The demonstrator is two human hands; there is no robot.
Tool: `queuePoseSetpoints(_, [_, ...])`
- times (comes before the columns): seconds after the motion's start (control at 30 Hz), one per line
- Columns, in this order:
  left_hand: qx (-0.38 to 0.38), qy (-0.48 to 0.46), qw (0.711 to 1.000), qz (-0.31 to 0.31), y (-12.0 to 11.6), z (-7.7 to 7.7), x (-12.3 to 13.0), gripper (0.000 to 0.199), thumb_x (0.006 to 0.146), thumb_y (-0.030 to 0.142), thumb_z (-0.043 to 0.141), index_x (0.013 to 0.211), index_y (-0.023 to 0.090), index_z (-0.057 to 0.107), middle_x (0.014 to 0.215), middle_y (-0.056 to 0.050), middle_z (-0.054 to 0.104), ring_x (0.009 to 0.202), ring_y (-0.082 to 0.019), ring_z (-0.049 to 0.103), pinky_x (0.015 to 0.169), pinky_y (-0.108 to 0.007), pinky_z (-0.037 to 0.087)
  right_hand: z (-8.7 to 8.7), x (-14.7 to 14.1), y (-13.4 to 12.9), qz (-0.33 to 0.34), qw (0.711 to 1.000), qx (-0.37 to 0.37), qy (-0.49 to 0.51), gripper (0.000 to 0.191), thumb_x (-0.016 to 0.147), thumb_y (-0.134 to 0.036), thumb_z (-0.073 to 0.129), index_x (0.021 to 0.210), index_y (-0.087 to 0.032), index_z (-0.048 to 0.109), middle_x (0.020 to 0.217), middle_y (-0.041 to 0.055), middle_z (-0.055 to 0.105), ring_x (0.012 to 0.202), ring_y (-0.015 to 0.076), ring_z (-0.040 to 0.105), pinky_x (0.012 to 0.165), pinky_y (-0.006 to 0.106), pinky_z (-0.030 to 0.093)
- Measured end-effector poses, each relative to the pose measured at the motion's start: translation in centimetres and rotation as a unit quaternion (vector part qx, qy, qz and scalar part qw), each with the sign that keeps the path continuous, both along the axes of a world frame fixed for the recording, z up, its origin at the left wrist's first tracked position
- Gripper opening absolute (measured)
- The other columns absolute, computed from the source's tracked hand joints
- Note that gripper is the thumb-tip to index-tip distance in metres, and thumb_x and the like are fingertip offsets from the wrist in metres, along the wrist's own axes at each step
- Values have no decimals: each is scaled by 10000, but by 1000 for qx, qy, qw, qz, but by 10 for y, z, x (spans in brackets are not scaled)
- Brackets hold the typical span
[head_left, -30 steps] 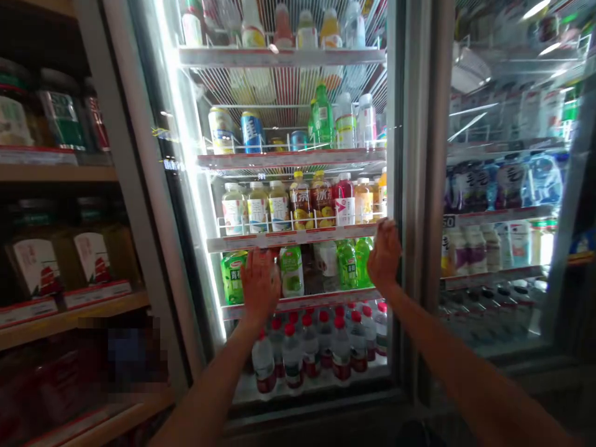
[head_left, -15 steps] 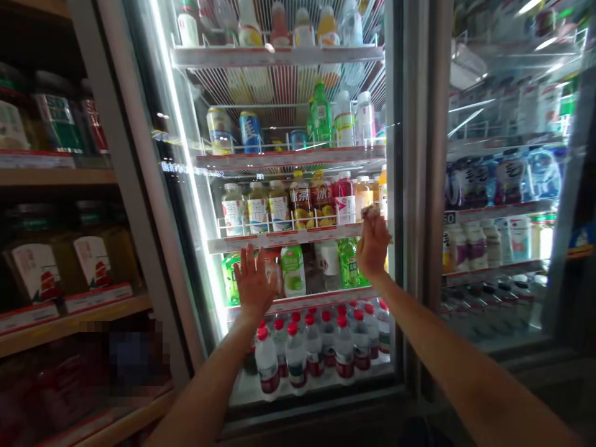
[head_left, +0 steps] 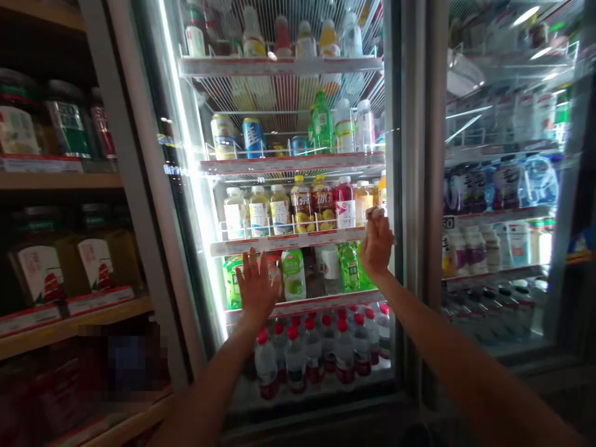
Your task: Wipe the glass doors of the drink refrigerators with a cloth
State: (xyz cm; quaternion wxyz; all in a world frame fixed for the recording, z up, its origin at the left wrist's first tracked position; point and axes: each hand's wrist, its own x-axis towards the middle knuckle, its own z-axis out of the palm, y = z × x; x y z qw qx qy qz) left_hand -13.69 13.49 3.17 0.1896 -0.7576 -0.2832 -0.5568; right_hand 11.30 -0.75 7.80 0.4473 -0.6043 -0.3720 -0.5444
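A lit glass-front drinks fridge with several shelves faces me. My left hand [head_left: 257,287] is raised with its fingers spread, before the shelf holding a green-labelled bottle [head_left: 293,274]; nothing is in it. On the right, my right hand [head_left: 376,243] is closed on a small crumpled pale piece [head_left: 375,213], possibly cloth or tissue, that pokes out above the fingers. It is near the right end of the middle shelf's edge [head_left: 298,239], beside an orange-yellow bottle [head_left: 364,203]. Whether either hand touches the glass cannot be told.
Red-capped water bottles [head_left: 296,360] fill the fridge bottom. A metal door frame [head_left: 426,186] stands between it and a second fridge with more bottles [head_left: 510,183]. At the left, wooden shelves [head_left: 60,180] hold large bottles [head_left: 41,267].
The view has shifted slightly, so the shelves sit a little lower. Both hands stay in nearly the same places, the left fingers still spread and the right still closed.
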Motion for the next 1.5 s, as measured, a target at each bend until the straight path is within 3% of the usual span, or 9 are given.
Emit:
queuePoseSetpoints(0.1, [-7, -6, 1000, 2, 0, 0, 3, 583, 855, 321, 435, 1378, 94, 314, 1467, -205, 231, 1385, -327, 100, 1078, -585, 147, 6, -11, 8, 0, 1000, 9, 4, 602, 810, -99, 329, 1408, -159, 295, 1444, 146, 308, 1335, 301, 280, 1030, 518, 313])
queuePoseSetpoints(0.3, [-10, 17, 1000, -3, 2, 1, -3, 599, 851, 322, 442, 1395, 123, 286, 1482, -186, 202, 1388, -317, 89, 1075, -575, 180, -22, -78, 46, 47, 968, -186, -164, 620, 809, -95, 367, 1408, -239, 294, 1437, 56, 366, 1374, 220, 217, 1098, 455, 229])
queuePoseSetpoints(0.63, [-17, 23, 1000, 6, 1, -1, -1, 575, 851, 313, 455, 1376, 115, 327, 1479, -179, 217, 1392, -305, 58, 1090, -556, 156, 24, -9, 0, -32, 998, -42, 40, 596, 810, -104, 333, 1404, -147, 304, 1466, 146, 272, 1348, 304, 253, 1029, 510, 298])
queuePoseSetpoints(0.73, [-29, 28, 999, 18, 0, -1, -1, 574, 853, 318, 453, 1369, 99, 335, 1480, -189, 204, 1390, -313, 64, 1086, -560, 160, 12, -45, 20, -5, 995, -96, -35, 574, 822, -99, 332, 1392, -167, 334, 1450, 118, 325, 1355, 277, 248, 1057, 486, 279])
queuePoseSetpoints(0.9, [-24, 47, 998, 22, 1, 1, -7, 571, 852, 321, 455, 1372, 115, 338, 1489, -176, 181, 1390, -310, 79, 1080, -554, 193, -13, -92, 50, 65, 937, -239, -245, 568, 832, -88, 350, 1380, -237, 350, 1437, 18, 374, 1355, 202, 263, 1090, 420, 269])
queuePoseSetpoints(1.07, [-19, 50, 998, 16, 2, -2, -7, 559, 846, 292, 470, 1371, 144, 349, 1489, -153, 202, 1390, -304, 80, 1090, -540, 184, 24, -46, 26, 21, 995, -93, -41, 580, 829, -99, 322, 1398, -210, 322, 1466, 82, 302, 1363, 267, 233, 1067, 508, 272])
queuePoseSetpoints(1.17, [-25, 41, 999, 18, 2, -3, -4, 567, 843, 290, 479, 1370, 129, 347, 1488, -165, 199, 1390, -310, 70, 1090, -550, 171, 41, -35, 20, 2, 999, -41, 29, 596, 826, -107, 312, 1415, -193, 281, 1474, 109, 269, 1355, 318, 232, 1034, 560, 286])
queuePoseSetpoints(1.4, [-28, 44, 999, 15, 1, -2, -7, 571, 849, 310, 476, 1376, 141, 336, 1493, -158, 185, 1391, -302, 69, 1083, -550, 192, -10, -86, 46, 59, 943, -240, -222, 557, 857, -104, 344, 1397, -239, 311, 1449, 27, 353, 1370, 200, 223, 1104, 449, 227])
queuePoseSetpoints(1.5, [-31, 48, 998, 15, 0, -1, -8, 580, 846, 306, 481, 1379, 136, 331, 1493, -161, 182, 1389, -311, 81, 1081, -551, 197, -7, -70, 32, 54, 944, -246, -213, 548, 855, -93, 335, 1382, -245, 340, 1445, 23, 362, 1366, 183, 232, 1103, 432, 226])
